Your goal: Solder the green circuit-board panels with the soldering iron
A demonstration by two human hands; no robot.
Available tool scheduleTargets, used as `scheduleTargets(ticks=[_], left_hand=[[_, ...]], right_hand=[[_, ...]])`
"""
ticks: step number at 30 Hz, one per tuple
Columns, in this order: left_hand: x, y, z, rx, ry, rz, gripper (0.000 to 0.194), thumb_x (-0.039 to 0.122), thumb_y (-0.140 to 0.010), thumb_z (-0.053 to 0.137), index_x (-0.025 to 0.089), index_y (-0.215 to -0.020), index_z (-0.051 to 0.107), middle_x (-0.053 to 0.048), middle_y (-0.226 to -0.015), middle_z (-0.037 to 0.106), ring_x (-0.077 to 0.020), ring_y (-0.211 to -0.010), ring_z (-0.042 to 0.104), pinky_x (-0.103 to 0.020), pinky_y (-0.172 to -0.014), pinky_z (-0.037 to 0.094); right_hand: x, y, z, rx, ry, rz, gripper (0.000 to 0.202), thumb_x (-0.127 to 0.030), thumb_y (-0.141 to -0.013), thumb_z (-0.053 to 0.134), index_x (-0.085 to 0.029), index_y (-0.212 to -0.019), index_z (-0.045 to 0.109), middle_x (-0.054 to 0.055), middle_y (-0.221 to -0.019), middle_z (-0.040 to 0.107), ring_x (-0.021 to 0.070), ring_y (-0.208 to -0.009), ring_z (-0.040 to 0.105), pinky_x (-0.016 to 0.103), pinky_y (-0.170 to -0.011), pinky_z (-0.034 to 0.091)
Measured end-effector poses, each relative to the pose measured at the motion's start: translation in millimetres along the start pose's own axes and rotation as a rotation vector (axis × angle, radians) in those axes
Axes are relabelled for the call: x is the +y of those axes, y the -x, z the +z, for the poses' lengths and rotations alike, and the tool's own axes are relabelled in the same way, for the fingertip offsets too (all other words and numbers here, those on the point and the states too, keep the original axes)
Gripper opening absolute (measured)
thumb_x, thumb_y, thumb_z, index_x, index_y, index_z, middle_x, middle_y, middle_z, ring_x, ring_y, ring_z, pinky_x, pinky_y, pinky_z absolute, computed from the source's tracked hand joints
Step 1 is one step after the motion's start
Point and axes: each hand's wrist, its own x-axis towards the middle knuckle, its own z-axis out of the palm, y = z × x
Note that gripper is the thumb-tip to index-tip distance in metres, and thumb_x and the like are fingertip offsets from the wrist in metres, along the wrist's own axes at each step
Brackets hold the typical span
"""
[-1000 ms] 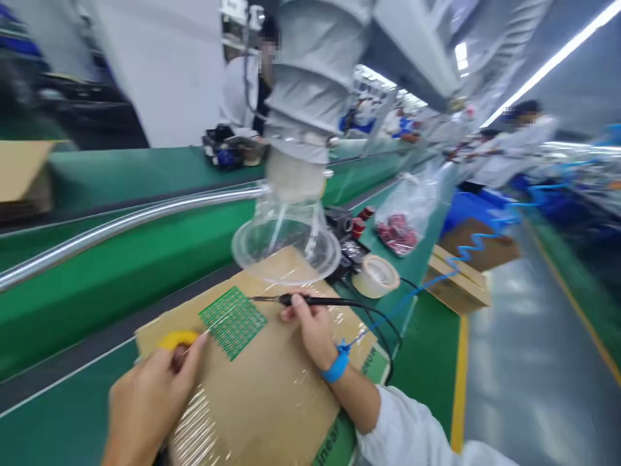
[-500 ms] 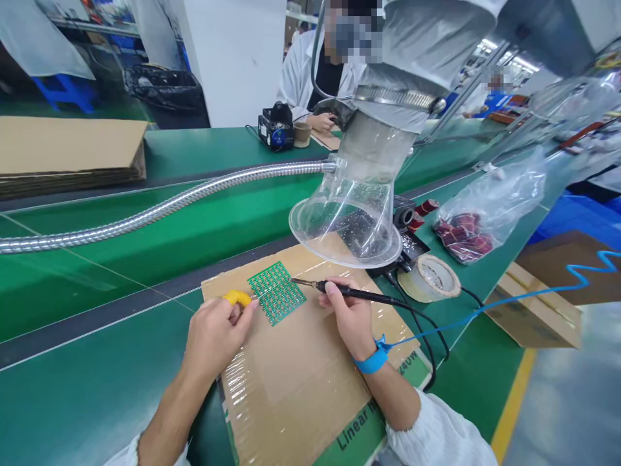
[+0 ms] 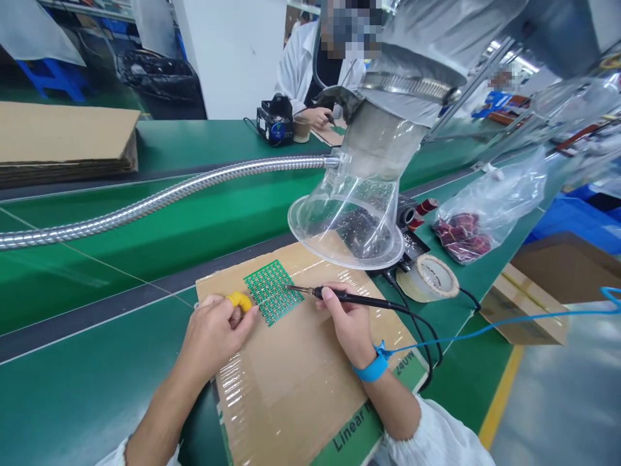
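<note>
A green circuit board (image 3: 272,292) with rows of small metallic joints lies flat on a tape-covered cardboard sheet (image 3: 301,369). My right hand (image 3: 348,323), a blue strap (image 3: 372,366) round its wrist, grips a black soldering iron (image 3: 359,298). The iron's tip is at the board's right part; whether it touches a joint I cannot tell. At the board's left edge, my left hand (image 3: 213,333) pinches a thin solder wire (image 3: 262,302) that reaches over the board. A yellow finger cover (image 3: 240,300) is on one of its fingers.
Above the board's right side hangs a clear extraction hood (image 3: 347,226) on a flexible metal arm (image 3: 194,184). A tape roll (image 3: 427,278) and a bag of dark red bundles (image 3: 468,233) are at right. Across the bench sits a co-worker (image 3: 305,71); stacked cardboard (image 3: 63,139) lies at far left.
The iron's tip has shifted slightly left and down over the board. The whole view has moved a little; both hands keep their grips.
</note>
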Motion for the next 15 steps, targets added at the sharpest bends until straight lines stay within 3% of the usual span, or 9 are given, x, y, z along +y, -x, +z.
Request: scheduleTargets(ticks=[15], left_hand=[[2.0, 0.1, 0.6, 0.004, -0.009, -0.017, 0.047, 0.053, -0.087, 0.058, 0.023, -0.055, 0.040, 0.002, -0.051, 0.046, -0.0163, -0.057, 0.045, -0.030, -0.059, 0.032]], right_hand=[[4.6, 1.9, 0.6, -0.037, 0.001, 0.037, 0.031, -0.051, -0.085, 0.077, -0.021, -0.094, 0.073, 0.005, -0.080, 0.074, 0.0226, -0.070, 0.071, 0.035, -0.068, 0.060]])
